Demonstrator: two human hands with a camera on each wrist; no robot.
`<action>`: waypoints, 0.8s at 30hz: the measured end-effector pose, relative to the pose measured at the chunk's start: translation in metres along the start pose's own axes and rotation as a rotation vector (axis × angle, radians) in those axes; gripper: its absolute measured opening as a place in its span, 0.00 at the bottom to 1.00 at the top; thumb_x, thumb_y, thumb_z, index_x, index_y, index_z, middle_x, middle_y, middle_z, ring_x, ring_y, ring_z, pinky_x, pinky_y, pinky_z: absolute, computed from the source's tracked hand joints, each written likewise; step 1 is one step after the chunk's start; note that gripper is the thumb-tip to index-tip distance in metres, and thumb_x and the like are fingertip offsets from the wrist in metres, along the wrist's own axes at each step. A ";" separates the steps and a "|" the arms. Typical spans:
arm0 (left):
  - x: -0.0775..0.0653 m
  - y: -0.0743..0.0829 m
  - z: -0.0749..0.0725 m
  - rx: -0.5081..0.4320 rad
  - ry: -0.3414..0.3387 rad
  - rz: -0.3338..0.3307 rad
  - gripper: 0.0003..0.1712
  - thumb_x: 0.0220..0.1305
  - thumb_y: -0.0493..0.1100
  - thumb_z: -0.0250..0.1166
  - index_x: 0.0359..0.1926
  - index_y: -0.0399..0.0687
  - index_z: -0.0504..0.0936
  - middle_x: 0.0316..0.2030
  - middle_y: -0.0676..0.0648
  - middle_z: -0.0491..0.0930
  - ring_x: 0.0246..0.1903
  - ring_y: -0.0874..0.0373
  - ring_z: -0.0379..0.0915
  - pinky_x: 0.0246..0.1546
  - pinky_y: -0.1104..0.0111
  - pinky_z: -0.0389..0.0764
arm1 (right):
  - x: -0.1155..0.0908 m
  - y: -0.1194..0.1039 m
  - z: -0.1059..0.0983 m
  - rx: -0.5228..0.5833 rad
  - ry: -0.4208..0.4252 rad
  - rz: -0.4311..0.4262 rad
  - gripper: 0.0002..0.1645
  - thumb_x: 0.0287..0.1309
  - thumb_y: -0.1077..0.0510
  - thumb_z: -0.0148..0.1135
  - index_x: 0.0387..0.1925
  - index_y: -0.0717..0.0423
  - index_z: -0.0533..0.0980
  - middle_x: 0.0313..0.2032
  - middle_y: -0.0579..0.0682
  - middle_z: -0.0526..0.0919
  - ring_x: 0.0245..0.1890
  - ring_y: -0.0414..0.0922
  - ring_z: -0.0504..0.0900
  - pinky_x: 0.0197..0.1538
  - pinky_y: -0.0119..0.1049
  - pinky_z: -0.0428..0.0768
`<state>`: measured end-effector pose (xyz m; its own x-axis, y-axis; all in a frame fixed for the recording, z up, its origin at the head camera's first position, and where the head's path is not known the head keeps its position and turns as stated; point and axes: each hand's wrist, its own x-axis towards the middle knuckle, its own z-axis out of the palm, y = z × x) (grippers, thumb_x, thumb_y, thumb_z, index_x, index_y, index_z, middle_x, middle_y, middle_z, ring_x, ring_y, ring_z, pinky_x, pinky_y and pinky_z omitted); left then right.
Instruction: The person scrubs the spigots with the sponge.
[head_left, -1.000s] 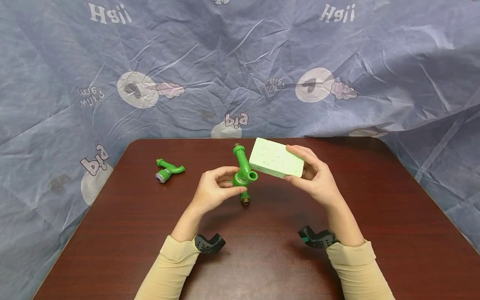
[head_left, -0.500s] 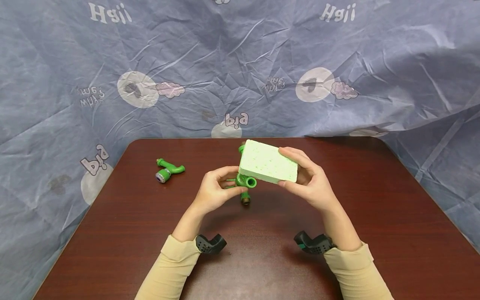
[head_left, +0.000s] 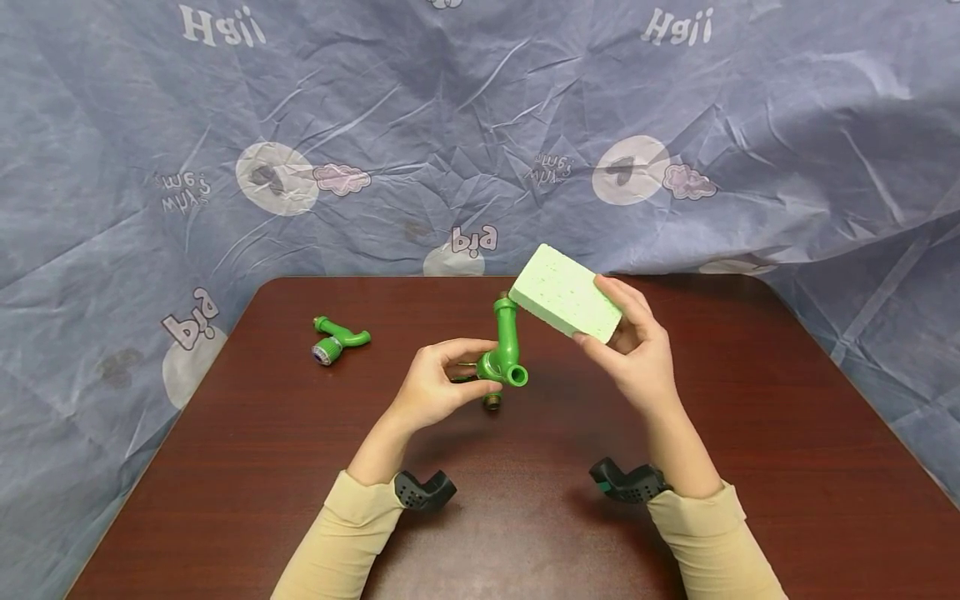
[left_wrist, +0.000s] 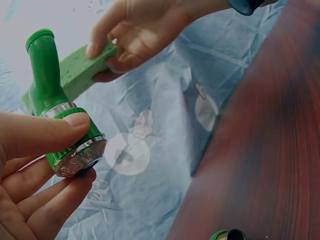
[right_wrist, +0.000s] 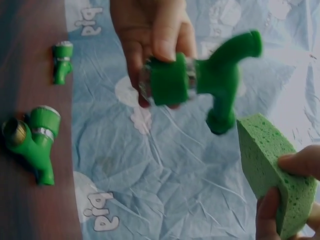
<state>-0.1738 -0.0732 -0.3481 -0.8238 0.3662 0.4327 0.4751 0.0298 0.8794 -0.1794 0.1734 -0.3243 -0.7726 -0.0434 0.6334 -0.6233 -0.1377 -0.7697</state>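
My left hand [head_left: 438, 382] grips a green tap [head_left: 508, 337] by its ribbed knob, holding it above the table. In the left wrist view, the thumb and fingers pinch the knob and its silvery cap. My right hand [head_left: 639, 354] holds a pale green sponge [head_left: 567, 292] by its right end, tilted. The sponge's left corner is close to the tap's threaded end; I cannot tell whether they touch. Beneath the left hand, a second green tap [right_wrist: 37, 150] lies on the table, mostly hidden in the head view. Further left lies a third green tap [head_left: 337, 340].
Everything is over a dark reddish-brown table [head_left: 225, 467]. A wrinkled blue-grey cloth [head_left: 420, 125] printed with letters and clouds hangs behind its far edge. Black wrist mounts [head_left: 425, 490] are on both forearms.
The sponge first moved left across the front of the held tap, then up and right off it. The held tap has turned and shifted slightly right. The tap at far left stayed put.
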 end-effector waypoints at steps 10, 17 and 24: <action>-0.001 0.016 -0.001 0.010 0.027 -0.019 0.23 0.44 0.22 0.69 0.46 0.25 0.78 0.41 0.32 0.80 0.38 0.40 0.79 0.43 0.55 0.80 | -0.002 -0.008 -0.001 0.076 -0.348 -0.113 0.42 0.34 0.88 0.57 0.59 0.77 0.64 0.57 0.66 0.64 0.46 0.49 0.74 0.38 0.30 0.80; -0.001 0.014 0.000 0.022 0.013 0.006 0.22 0.44 0.22 0.70 0.45 0.27 0.79 0.40 0.34 0.81 0.39 0.46 0.79 0.44 0.58 0.80 | -0.006 -0.006 0.010 -0.073 -0.307 -0.053 0.41 0.38 0.84 0.62 0.59 0.73 0.66 0.58 0.61 0.65 0.48 0.48 0.75 0.40 0.29 0.79; 0.001 -0.012 -0.001 0.006 0.005 0.001 0.26 0.44 0.25 0.72 0.49 0.31 0.79 0.44 0.38 0.80 0.39 0.48 0.80 0.43 0.58 0.81 | -0.003 0.000 0.007 -0.086 -0.023 -0.024 0.41 0.39 0.85 0.59 0.60 0.70 0.67 0.58 0.57 0.65 0.47 0.46 0.74 0.40 0.25 0.78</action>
<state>-0.1806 -0.0737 -0.3580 -0.8248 0.3615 0.4348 0.4779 0.0346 0.8777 -0.1767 0.1668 -0.3259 -0.7547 -0.0636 0.6530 -0.6508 -0.0532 -0.7574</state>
